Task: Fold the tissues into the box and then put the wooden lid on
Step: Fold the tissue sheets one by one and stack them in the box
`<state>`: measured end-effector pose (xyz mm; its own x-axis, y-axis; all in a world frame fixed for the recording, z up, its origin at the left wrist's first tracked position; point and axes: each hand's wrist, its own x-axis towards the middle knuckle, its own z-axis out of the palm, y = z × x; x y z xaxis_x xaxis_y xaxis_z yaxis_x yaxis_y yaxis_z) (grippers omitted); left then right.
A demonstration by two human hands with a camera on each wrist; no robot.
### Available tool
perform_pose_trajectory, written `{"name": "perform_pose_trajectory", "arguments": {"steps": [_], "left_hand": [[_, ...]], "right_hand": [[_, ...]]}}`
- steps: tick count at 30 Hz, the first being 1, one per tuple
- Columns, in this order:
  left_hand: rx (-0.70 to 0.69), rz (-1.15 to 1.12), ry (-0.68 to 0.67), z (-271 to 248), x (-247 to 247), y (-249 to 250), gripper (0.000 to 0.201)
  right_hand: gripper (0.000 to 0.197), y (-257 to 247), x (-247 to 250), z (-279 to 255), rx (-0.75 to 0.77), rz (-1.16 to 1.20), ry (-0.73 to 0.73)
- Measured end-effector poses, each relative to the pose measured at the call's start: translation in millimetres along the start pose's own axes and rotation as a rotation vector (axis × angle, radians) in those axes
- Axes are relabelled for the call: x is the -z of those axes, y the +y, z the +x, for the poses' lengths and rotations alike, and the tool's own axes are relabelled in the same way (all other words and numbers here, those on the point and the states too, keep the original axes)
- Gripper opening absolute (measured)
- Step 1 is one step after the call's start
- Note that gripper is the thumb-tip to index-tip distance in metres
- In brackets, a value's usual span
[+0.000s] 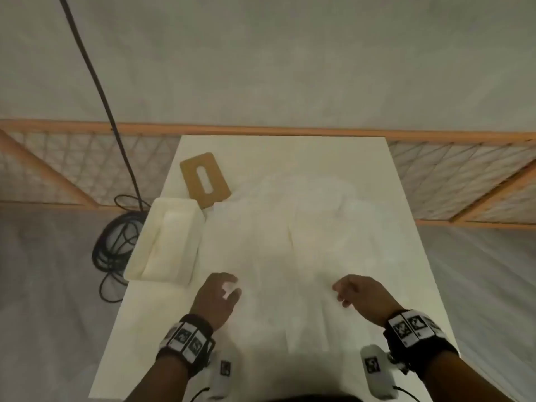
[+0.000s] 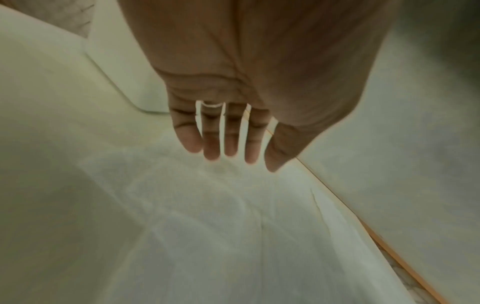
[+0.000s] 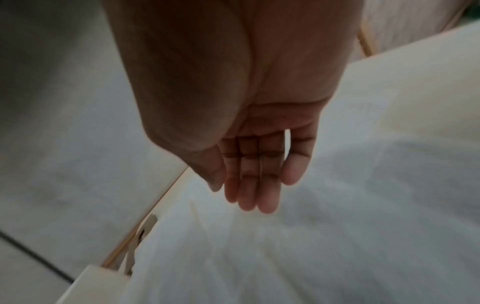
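White tissues [image 1: 290, 242] lie spread flat over the middle of the white table [image 1: 139, 329]. At the table's left edge stands a cream box [image 1: 168, 236], open at the top. Behind it lies the brown wooden lid [image 1: 205, 179] with a slot in it. My left hand [image 1: 223, 291] hovers over the tissues' near left part, fingers straight and slightly apart [image 2: 215, 142], holding nothing. Over the near right part hangs my right hand [image 1: 353, 291], fingers relaxed [image 3: 254, 183], also empty. The tissues [image 2: 207, 226] [image 3: 311, 246] show below both palms.
An orange-framed lattice barrier [image 1: 58, 158] runs behind the table. A black cable [image 1: 116, 242] hangs down and coils on the floor left of the box. Grey floor covering surrounds the table on both sides.
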<state>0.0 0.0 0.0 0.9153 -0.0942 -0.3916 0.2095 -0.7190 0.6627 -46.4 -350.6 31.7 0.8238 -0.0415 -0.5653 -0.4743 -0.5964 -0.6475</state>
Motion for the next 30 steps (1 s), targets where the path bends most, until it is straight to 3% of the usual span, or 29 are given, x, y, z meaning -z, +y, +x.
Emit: {"name": "perform_pose_trajectory", "arguments": {"steps": [3, 6, 11, 14, 17, 21, 23, 26, 29, 30], "left_hand": [[0.085, -0.011, 0.097, 19.0, -12.7, 7.3, 0.04], [0.168, 0.03, 0.069, 23.9, -23.2, 20.7, 0.048], [0.096, 0.228, -0.016, 12.3, -30.4, 40.9, 0.034], [0.051, 0.209, -0.077, 7.7, -22.8, 48.9, 0.022], [0.081, 0.224, -0.151, 14.0, -3.9, 50.0, 0.041], [0.029, 0.184, 0.04, 45.3, 17.3, 39.7, 0.027], [-0.055, 0.08, 0.05, 63.0, 19.6, 39.0, 0.044], [-0.152, 0.113, -0.069, 85.8, 15.1, 49.3, 0.078], [-0.164, 0.146, -0.132, 103.2, 3.7, 57.8, 0.085], [-0.161, 0.143, -0.133, 108.0, -0.3, 59.7, 0.084]], "right_hand": [[0.01, -13.1, -23.4, 28.1, 0.034, 0.01, 0.018], [0.029, -34.3, -47.1, 47.1, -0.003, -0.01, 0.031], [0.056, -56.9, -65.8, 67.2, -0.11, 0.005, 0.058], [0.047, -57.5, -68.6, 72.1, -0.059, -0.058, 0.1], [0.031, -53.2, -63.6, 74.1, -0.031, 0.061, 0.125], [0.004, -60.9, -41.9, 64.8, 0.058, 0.105, 0.103], [0.007, -67.4, -29.2, 60.3, 0.127, 0.09, 0.032], [0.015, -72.7, -15.2, 57.6, 0.176, 0.114, 0.027], [0.013, -69.6, -13.2, 57.5, 0.153, 0.308, 0.03], [0.025, -65.7, -13.9, 58.9, 0.125, 0.353, 0.024]]}}
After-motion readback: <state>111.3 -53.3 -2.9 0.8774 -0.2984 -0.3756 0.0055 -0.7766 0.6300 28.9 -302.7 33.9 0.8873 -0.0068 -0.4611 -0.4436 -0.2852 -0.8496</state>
